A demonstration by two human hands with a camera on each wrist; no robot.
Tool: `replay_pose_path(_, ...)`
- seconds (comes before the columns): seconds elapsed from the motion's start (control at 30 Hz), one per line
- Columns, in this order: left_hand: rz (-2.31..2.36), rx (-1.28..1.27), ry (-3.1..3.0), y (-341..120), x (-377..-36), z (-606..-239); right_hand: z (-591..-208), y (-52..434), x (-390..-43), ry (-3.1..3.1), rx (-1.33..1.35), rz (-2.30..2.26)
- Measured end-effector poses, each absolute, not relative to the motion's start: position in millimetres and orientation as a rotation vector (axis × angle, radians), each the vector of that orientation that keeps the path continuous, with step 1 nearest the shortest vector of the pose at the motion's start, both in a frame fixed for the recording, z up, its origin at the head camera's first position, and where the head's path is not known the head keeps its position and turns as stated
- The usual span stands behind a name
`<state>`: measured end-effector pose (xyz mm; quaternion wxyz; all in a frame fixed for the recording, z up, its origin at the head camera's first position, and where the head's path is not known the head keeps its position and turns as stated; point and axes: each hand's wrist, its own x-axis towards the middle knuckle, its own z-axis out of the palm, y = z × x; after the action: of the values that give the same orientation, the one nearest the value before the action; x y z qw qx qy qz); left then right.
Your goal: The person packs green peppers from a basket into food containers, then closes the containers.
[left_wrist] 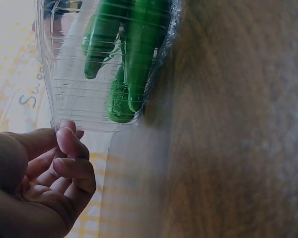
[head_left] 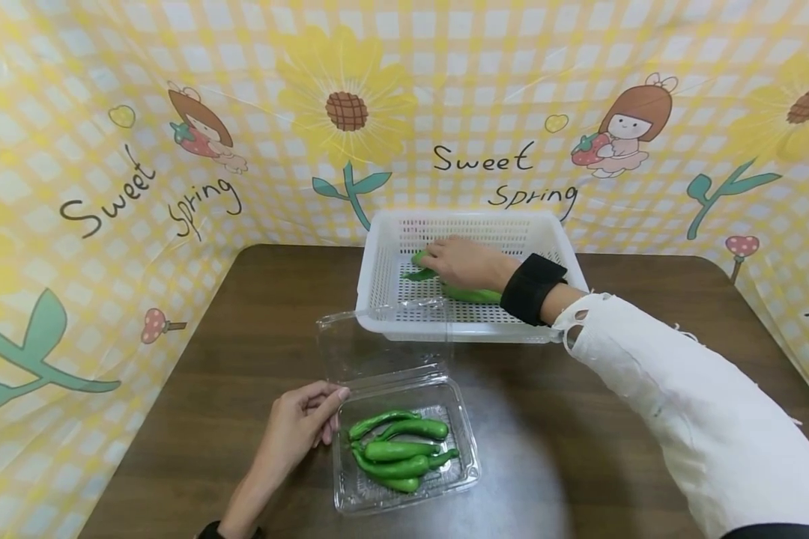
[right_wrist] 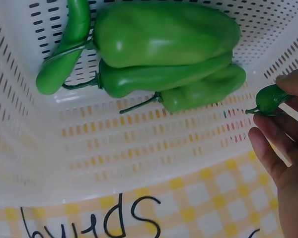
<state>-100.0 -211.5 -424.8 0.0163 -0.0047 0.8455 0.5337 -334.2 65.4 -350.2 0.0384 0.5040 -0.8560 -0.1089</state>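
In the head view, my left hand (head_left: 295, 425) pinches the left rim of a clear plastic clamshell box (head_left: 467, 468) between thumb and forefinger. Several green peppers (head_left: 396, 451) lie inside the box, and its hinged lid (head_left: 384, 340) stands raised at the back. My right hand (head_left: 468, 262) reaches into a white slotted basket (head_left: 371, 314). The right wrist view shows that hand pinching a small green pepper (right_wrist: 270, 98), stem outward, close to the basket's end wall. A big green pepper (right_wrist: 164, 34) and several slimmer ones (right_wrist: 159, 77) lie in the basket beside it.
The brown wooden table (head_left: 256, 322) carries the box in front and the basket behind it. The raised lid overlaps the basket's front left corner in the head view. A yellow checked cloth (head_left: 256, 97) with printed flowers hangs along the back and sides.
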Motion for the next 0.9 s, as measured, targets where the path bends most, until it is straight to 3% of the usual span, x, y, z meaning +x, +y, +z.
replay_pose_path(0.9,1.664,0.003,2.640,-210,-101,-426,-319,123,-303,-2.671,1.430,-0.098)
